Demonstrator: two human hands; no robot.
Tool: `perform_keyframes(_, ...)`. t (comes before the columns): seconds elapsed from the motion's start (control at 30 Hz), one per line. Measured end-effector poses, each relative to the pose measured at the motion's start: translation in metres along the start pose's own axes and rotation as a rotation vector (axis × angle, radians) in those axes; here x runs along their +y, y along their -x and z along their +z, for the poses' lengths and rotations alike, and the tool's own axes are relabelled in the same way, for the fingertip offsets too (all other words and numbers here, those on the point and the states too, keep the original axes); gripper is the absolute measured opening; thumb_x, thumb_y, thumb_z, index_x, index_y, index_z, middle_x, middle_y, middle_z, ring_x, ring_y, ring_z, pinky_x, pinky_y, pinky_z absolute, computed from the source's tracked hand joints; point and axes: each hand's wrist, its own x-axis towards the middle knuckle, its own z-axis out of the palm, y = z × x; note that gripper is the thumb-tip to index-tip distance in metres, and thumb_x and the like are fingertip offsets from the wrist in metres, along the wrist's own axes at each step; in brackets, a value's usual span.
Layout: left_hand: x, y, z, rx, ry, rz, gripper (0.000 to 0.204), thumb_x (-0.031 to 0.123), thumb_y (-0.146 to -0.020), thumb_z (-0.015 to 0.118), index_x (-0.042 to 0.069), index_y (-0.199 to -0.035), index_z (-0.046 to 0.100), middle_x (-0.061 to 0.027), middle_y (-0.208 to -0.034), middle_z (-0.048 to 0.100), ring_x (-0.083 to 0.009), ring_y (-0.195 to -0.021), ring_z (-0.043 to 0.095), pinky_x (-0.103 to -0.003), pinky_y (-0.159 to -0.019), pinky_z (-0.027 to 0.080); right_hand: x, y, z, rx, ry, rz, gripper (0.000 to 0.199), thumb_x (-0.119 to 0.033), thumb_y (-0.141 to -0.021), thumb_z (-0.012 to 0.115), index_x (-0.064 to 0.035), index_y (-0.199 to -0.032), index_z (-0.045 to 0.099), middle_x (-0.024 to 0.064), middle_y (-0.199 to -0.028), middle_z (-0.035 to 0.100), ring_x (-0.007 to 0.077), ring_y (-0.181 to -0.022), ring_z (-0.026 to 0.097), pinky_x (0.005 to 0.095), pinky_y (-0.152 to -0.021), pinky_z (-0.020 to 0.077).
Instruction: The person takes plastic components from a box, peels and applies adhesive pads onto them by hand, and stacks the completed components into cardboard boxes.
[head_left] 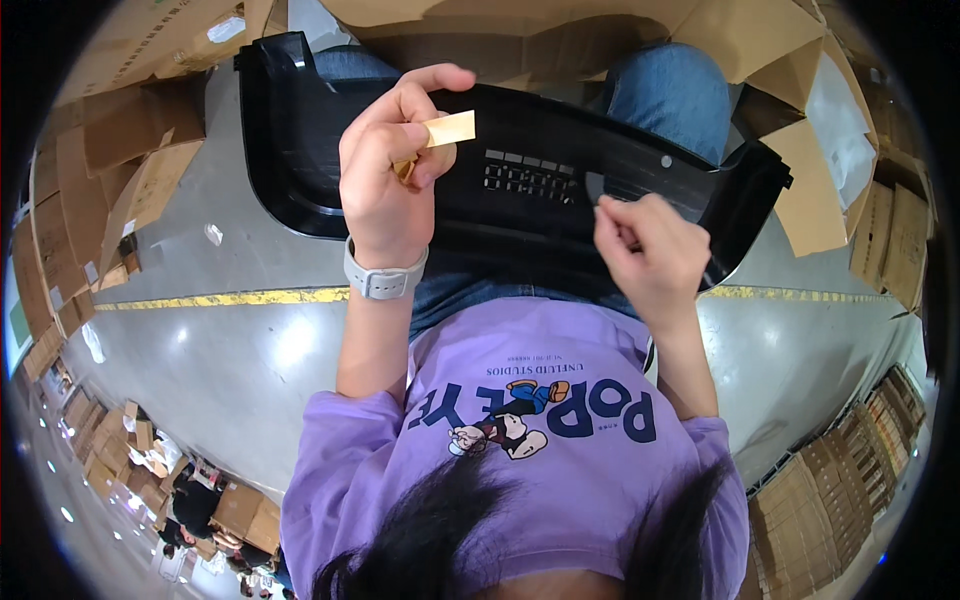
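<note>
A long black plastic panel (560,170) with a grid of small slots lies across my lap, over blue jeans (670,90). My left hand (385,170), with a pale wristband, is raised over the panel's left half. It pinches a short tan strip (450,128) between thumb and fingers. My right hand (650,250) rests at the panel's near edge on the right, fingers curled together against the plastic. Whether something small sits between those fingertips is hidden.
Flattened and open cardboard boxes (120,160) crowd the left, and more cardboard (800,130) lies at the top right. A yellow line (230,298) crosses the grey floor. Stacked cartons (840,470) stand lower right. Other people (195,500) work far off at lower left.
</note>
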Motion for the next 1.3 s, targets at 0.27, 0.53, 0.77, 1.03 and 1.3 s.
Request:
perform_keyframes(0.27,-0.009,0.001,-0.018,-0.269,0.396,0.030,0.018,0.018,-0.076,0.049,0.006,-0.064,0.041,-0.0241,-0.100,0.061,-0.0048,-0.041,0.029,-0.019,-0.042,0.030,-0.002,0.011,0.022,-0.056,0.198,-0.104,0.016,-0.004,-0.073,0.070,-0.0062,-0.068,0.055,0.0033,-0.060,0.048,0.0155,-0.044,0.050,0.0267,-0.040,0.0387)
perform_keyframes(0.53,-0.010,0.003,-0.016,-0.237,0.318,-0.034,0.016,0.019,-0.073,0.049,0.007,-0.064,0.043,-0.0207,-0.088,0.061,-0.0048,-0.043,0.031,-0.019,-0.043,0.031,0.000,0.012,0.024,-0.081,0.176,-0.095,0.016,-0.004,-0.074,0.069,-0.0057,-0.067,0.055,0.0039,-0.060,0.048,0.0157,-0.044,0.050,0.0269,-0.040,0.0386)
perform_keyframes(0.77,-0.013,0.001,-0.019,-0.179,0.443,-0.121,0.019,0.019,-0.071,0.050,0.006,-0.060,0.042,-0.0173,-0.085,0.058,-0.0086,-0.046,0.034,-0.023,-0.045,0.032,0.000,0.009,0.026,-0.110,0.158,-0.076,0.011,-0.004,-0.072,0.069,-0.0049,-0.071,0.058,0.0048,-0.064,0.052,0.0165,-0.048,0.055,0.0267,-0.042,0.0416)
perform_keyframes(1.03,-0.014,0.000,-0.015,-0.167,0.426,-0.054,0.018,0.018,-0.070,0.049,0.006,-0.059,0.041,-0.0202,-0.090,0.059,-0.0080,-0.045,0.033,-0.023,-0.046,0.032,0.002,0.010,0.024,-0.209,0.181,-0.045,0.008,-0.005,-0.073,0.067,-0.0047,-0.076,0.060,0.0058,-0.068,0.055,0.0179,-0.051,0.058,0.0274,-0.044,0.0433)
perform_keyframes(1.3,-0.010,0.008,-0.019,-0.325,0.460,0.068,0.009,0.009,-0.066,0.045,0.007,-0.060,0.038,-0.0122,-0.069,0.055,-0.0068,-0.045,0.028,-0.022,-0.044,0.027,-0.008,0.008,0.010,-0.347,0.185,0.010,0.010,0.000,-0.074,0.068,-0.0049,-0.082,0.065,0.0058,-0.067,0.059,0.0180,-0.052,0.059,0.0264,-0.047,0.0448)
